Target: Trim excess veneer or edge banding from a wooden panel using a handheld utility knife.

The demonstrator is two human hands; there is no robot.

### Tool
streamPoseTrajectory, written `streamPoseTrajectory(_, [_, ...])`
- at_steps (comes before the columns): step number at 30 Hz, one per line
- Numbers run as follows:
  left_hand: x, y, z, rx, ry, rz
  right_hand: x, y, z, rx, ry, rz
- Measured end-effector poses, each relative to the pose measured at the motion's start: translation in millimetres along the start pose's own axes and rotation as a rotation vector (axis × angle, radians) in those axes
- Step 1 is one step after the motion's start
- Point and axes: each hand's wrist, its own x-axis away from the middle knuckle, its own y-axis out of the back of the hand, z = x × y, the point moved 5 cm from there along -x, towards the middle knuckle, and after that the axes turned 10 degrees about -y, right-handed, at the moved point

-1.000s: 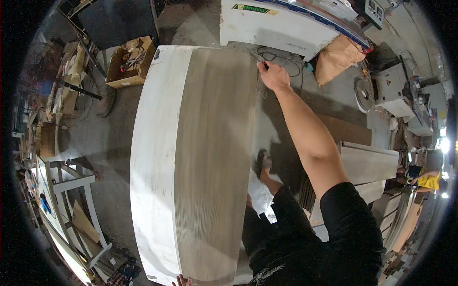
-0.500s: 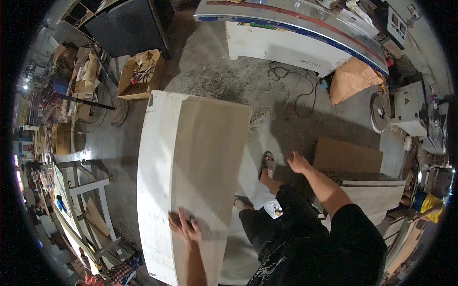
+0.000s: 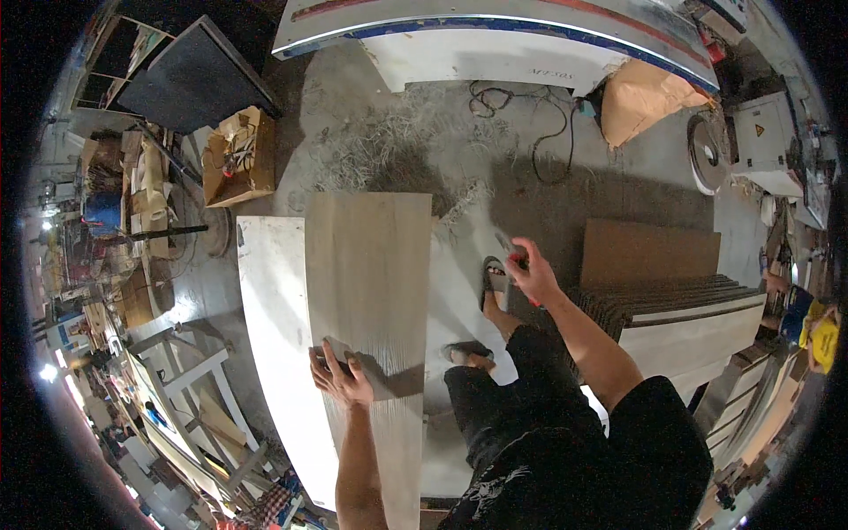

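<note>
A long grey-beige board (image 3: 371,256) with streaky grain lies lengthwise in front of me, and a white panel (image 3: 269,291) shows along its left side. My left hand (image 3: 346,382) rests on the board near its left edge, fingers spread. Between thumb and fingers is a dark patch; I cannot tell whether it is a thing or shadow. To the right of the board, my right hand (image 3: 535,272) is raised above the floor, closed around a small red-handled tool (image 3: 514,260). A thin grey end sticks out past the fingers; its exact kind is unclear.
Stacked panels (image 3: 680,305) stand close on my right. Ahead is a long metal-topped machine (image 3: 495,57), with a cable (image 3: 536,155) and shavings (image 3: 380,146) on the floor before it. A cardboard box (image 3: 256,177) sits at the far left, a white frame (image 3: 194,373) nearer. Another person (image 3: 821,340) is at far right.
The view has shifted and turned. My left hand stays on the board, a little farther from me. My right hand has lifted and turned, and the red-handled tool now shows in it.
</note>
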Motion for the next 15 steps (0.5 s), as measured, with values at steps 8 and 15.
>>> streamPoseTrajectory(8, [0.6,2.9,0.5,0.085,0.013,-0.064,21.2,27.9,81.2,-0.258,-0.072,-0.004])
streamPoseTrajectory(15, [-3.3,4.9,-1.7,0.101,-0.004,-0.064,41.6,2.5,60.9,-0.214,0.014,0.067])
